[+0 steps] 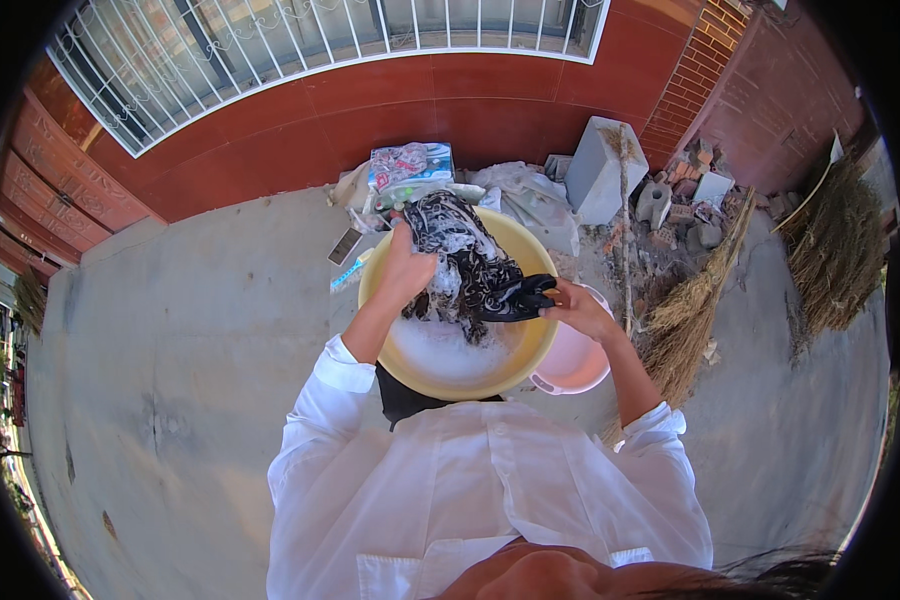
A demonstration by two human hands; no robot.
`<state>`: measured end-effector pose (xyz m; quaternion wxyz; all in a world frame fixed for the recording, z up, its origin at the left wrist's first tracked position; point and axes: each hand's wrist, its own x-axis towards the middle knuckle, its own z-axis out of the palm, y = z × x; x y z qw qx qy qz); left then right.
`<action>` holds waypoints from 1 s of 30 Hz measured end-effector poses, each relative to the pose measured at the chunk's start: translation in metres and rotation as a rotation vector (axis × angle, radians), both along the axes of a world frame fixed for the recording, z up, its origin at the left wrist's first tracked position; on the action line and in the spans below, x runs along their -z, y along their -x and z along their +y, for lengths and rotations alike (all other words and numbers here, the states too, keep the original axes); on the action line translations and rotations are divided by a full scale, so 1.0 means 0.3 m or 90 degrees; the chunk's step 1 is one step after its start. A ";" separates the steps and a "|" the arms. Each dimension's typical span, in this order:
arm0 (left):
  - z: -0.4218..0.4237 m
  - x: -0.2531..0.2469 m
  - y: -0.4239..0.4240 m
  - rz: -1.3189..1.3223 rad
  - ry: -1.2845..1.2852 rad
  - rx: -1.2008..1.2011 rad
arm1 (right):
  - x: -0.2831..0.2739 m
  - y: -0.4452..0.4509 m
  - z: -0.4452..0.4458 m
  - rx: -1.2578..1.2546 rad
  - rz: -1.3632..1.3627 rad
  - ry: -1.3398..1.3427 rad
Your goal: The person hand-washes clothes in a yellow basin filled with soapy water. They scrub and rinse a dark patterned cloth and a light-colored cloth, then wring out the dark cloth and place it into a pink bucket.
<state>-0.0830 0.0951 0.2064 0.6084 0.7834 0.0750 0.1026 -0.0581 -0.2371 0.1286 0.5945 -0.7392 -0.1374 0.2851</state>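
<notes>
Both of my hands hold a wet black garment with a pale pattern (487, 274), streaked with soap suds, above a large yellow plastic basin (534, 247). My left hand (409, 262) grips its upper left part, near the basin's left rim. At the right rim, the fingers of my right hand (576, 304) pinch a bunched, plain black end of the cloth. White foam (454, 352) covers the water in the lower part of the basin, and the garment's lower edge hangs down to it. A pink plastic basin (574, 360) stands partly hidden at the right, below my right forearm.
A blue-handled brush (349, 271) and a dark rectangular object (344, 246) lie left of the basin. Behind it are plastic bags (529, 199) and a blue-and-white package (439, 161). Rubble (682, 199), a pale block (604, 172), a stick (625, 247) and straw brooms (694, 307) are at the right.
</notes>
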 end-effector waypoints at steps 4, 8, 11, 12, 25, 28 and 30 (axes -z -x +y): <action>-0.007 -0.010 -0.022 -0.101 -0.016 0.034 | -0.146 0.053 0.123 -0.035 -0.153 0.131; -0.098 -0.172 0.019 -0.054 0.077 0.056 | -0.213 0.029 0.272 0.032 -0.279 -0.038; -0.108 -0.117 -0.001 -0.082 0.293 0.105 | -0.236 0.045 0.416 0.020 -0.231 -0.065; -0.127 -0.119 -0.007 -0.112 0.359 0.133 | -0.205 0.038 0.448 0.022 -0.195 -0.084; -0.157 -0.081 0.000 0.005 0.402 0.015 | -0.156 0.022 0.423 0.019 -0.170 -0.113; -0.170 -0.064 0.000 0.019 0.381 0.064 | -0.192 0.014 0.446 0.007 -0.123 -0.124; -0.185 -0.059 -0.035 -0.039 0.336 0.061 | -0.121 0.000 0.466 0.025 -0.075 -0.176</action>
